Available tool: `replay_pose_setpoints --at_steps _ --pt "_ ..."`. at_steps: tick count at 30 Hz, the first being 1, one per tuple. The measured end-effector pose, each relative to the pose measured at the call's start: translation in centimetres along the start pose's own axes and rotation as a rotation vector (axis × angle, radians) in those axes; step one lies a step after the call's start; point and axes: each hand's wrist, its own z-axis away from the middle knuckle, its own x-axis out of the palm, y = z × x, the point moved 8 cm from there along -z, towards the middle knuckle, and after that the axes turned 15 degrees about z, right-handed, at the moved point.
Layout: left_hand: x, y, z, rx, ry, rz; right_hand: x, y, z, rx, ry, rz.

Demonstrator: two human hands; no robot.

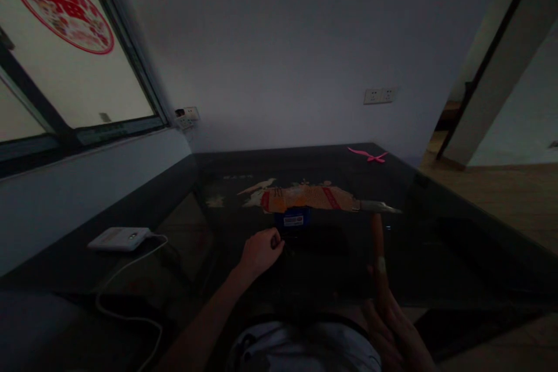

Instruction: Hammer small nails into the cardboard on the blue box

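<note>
- My right hand (387, 322) is wrapped around the long brown handle of a hammer-like tool (379, 250), which reaches forward over the dark table (331, 285).
- Its pale metal end lies just beside the right tip of a patterned piece (309, 197); whether they touch, I can't tell.
- My left hand (263, 249) rests near the middle, fingers curled together; whether something thin is pinched there, I can't tell.
- Just beyond it sits a small blue packet (294, 218), in neither hand, close against the patterned piece.
- As I judge it, taking up the tool is done, but I see no result of using it; the packet and patterned piece lie apart from my grip.
- Farther out are a white device (120, 238) on its cable (131, 268) and a pink item (370, 155).
- The light is dim: my right fingers blur, the packet's label is unreadable, and the cable leaves at the bottom.
</note>
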Motion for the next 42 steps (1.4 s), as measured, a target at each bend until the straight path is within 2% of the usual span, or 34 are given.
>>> replay_pose_setpoints --at_steps 4,10,14,17,20,23,26,29,31,34,37,40,42 --pt "0.5 -0.2 -0.5 -0.09 -0.026 -0.076 -0.9 0.2 0.2 -0.008 0.07 0.054" --pt "0.7 -0.2 -0.6 -0.119 -0.108 -0.154 -2.0 1.3 0.4 0.02 0.132 0.074" --pt "-0.3 -0.8 -0.8 -0.143 -0.099 -0.279 -2.8 2.2 0.6 0.085 0.179 0.078" --pt "-1.5 -1.2 -0.8 -0.174 -0.119 -0.403 -2.2 1.8 0.6 0.072 0.131 0.101" --pt "-2.5 -1.8 -0.7 -0.209 -0.143 -0.441 -1.6 1.0 0.7 0.036 0.138 0.098" --pt "-3.4 -2.6 -0.5 -0.231 -0.154 -0.35 -1.6 0.6 0.8 0.028 0.173 0.096" --pt "-3.6 -2.7 -0.5 -0.142 -0.193 -0.142 -2.1 0.7 0.8 0.034 0.206 0.098" --pt "-4.1 -1.2 -0.3 -0.02 -0.267 0.094 -3.0 0.6 0.9 0.042 0.259 0.108" --pt "-5.1 0.3 -0.5 0.038 -0.274 0.217 -3.3 0.5 0.9 0.064 0.289 0.132" --pt "-7.6 3.2 -1.8 0.155 -0.164 0.366 -3.3 -0.1 0.9 0.059 0.306 0.158" --pt "-9.9 4.6 -4.6 0.263 0.059 0.507 -2.9 -0.8 0.8 0.022 0.317 0.17" --pt "-10.2 4.2 -8.3 0.322 0.257 0.592 -2.6 -1.0 0.9 0.02 0.327 0.188" --pt "-9.2 3.6 -10.5 0.341 0.299 0.623 -2.3 -1.1 1.0 0.029 0.324 0.204"
